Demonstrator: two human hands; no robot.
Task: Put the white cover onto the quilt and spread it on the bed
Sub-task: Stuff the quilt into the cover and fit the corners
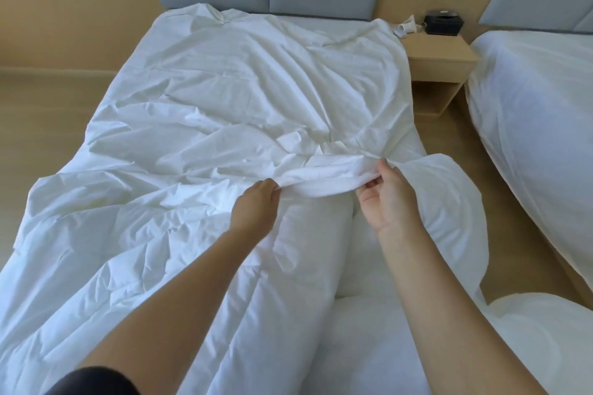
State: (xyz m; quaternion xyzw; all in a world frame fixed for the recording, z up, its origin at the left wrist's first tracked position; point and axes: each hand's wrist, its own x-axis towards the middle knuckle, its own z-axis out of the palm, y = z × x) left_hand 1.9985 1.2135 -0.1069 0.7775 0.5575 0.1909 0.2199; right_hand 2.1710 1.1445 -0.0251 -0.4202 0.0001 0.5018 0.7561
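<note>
White, creased cover (224, 90) lies flat over most of the bed (321, 21), its open hem bunched near the foot. Left hand (256, 210) pinches that hem on one side. Right hand (390, 199), palm up, curls its fingers round it on the other, probably holding the mouth wide so the quilt can feed in. Padded quilt (305, 266) runs as a long roll from the opening back toward the person, seemingly mostly outside. To the right stand a wooden bedside table (439, 54) bearing a black box (444, 22), and a second bed (529, 90). Quilt bulk between the forearms may get in the way.
</note>
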